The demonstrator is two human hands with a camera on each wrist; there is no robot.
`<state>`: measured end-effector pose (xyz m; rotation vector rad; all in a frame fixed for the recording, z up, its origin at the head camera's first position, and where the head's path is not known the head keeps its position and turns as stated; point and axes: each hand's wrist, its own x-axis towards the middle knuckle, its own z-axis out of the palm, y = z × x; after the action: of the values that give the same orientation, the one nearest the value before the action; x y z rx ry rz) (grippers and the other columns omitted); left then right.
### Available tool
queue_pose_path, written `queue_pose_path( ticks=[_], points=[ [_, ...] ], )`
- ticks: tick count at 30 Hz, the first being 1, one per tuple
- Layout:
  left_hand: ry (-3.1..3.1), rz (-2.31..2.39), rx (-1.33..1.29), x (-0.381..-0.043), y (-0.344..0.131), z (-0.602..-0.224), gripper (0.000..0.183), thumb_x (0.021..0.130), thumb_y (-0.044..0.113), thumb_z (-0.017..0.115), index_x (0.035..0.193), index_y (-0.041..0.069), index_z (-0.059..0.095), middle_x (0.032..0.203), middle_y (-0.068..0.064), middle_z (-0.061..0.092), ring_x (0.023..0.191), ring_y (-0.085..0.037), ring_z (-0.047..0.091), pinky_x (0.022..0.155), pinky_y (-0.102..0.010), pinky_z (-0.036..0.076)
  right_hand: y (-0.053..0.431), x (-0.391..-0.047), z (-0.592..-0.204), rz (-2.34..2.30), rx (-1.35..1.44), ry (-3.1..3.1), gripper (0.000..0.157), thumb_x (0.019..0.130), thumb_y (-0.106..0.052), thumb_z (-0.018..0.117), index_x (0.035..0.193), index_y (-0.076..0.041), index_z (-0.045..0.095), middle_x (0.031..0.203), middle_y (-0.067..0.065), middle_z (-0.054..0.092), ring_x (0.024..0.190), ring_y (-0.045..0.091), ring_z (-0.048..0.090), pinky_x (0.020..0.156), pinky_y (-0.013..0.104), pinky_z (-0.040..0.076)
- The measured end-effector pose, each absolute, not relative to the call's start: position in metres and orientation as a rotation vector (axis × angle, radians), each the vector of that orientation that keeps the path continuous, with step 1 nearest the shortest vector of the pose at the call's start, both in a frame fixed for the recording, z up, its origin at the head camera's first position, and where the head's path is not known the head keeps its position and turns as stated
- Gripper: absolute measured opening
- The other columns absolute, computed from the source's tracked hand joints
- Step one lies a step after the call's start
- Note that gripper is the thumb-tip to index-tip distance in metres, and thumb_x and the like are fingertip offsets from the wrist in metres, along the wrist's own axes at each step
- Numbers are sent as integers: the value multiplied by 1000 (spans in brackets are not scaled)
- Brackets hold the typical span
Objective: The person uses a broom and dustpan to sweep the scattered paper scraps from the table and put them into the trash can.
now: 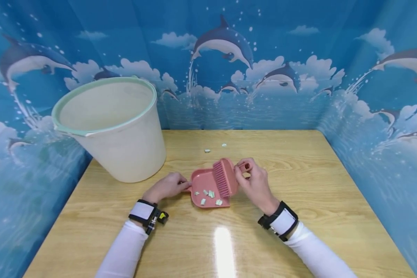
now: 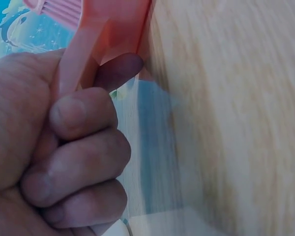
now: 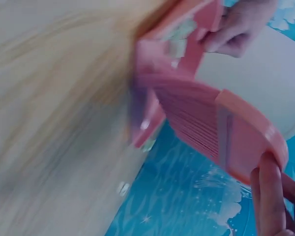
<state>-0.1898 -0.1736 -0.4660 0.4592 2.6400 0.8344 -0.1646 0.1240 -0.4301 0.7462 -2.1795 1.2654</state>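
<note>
A pink dustpan [image 1: 202, 178] lies on the wooden table with several pale paper scraps [image 1: 211, 194] in it. My left hand [image 1: 168, 186] grips its handle; in the left wrist view the fingers curl round that handle [image 2: 77, 64]. My right hand [image 1: 257, 185] holds a pink hand brush [image 1: 231, 177] by its handle, from the right side. The bristles [image 1: 221, 179] are tilted over the dustpan's open right edge. In the right wrist view the bristles [image 3: 187, 110] reach into the pan, though their tips are blurred.
A large white bucket [image 1: 125, 150] with a green rim stands at the table's back left. Two more scraps, one nearer [image 1: 207, 151] and one farther [image 1: 224, 145], lie on the table [image 1: 292, 154] behind the dustpan. A dolphin-print curtain [image 1: 281, 104] encloses the table's back and sides.
</note>
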Motion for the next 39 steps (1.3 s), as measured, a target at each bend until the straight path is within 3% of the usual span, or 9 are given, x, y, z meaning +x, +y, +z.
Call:
queue_pose_path(
  ticks=[6,14,21,24,29,35,39],
  points=[
    [2632,842,445,-190,-175,-467,30,99,34,55,76,21,70,54,4,47,46,-9,43,44,-24,36,119,-176,-415,1326,716,-2061,12,90,2,64,102,1,60,84,11,68,67,17,68,51,24,57],
    [2647,848,504,-190,-175,-466,30,99,32,56,76,18,70,54,5,45,46,-8,42,44,-23,35,144,-237,-420,1012,846,-2130,22,86,0,71,108,-2,70,97,14,73,68,17,67,54,35,55],
    [2662,854,486,-188,-177,-465,30,98,30,57,75,18,71,52,6,45,45,-7,42,44,-23,35,146,-284,-442,958,867,-2282,21,87,-4,69,108,-5,72,106,11,72,100,23,65,86,43,53],
    [2657,866,504,-187,-174,-466,32,98,30,57,73,16,71,52,6,44,45,-7,41,44,-23,35,145,-293,-446,938,851,-2386,19,90,-9,67,108,-7,72,106,10,72,100,23,64,88,42,53],
    [2645,878,514,-188,-169,-468,33,98,32,56,73,17,71,52,6,43,44,-7,41,43,-23,34,156,-284,-445,937,838,-2508,15,92,-12,65,106,-10,71,102,8,72,92,19,66,78,40,55],
    [2659,870,490,-187,-170,-466,39,99,33,55,68,12,67,51,6,42,43,-7,40,42,-23,32,170,-251,-433,964,930,-2523,14,89,-7,69,103,-8,72,96,6,73,77,17,65,63,37,52],
    [2659,869,487,-185,-172,-465,41,99,34,55,67,11,66,52,6,40,44,-7,39,43,-23,31,176,-223,-423,953,1025,-2550,14,91,-7,66,105,-9,71,98,3,73,84,11,65,67,35,55]
  ],
)
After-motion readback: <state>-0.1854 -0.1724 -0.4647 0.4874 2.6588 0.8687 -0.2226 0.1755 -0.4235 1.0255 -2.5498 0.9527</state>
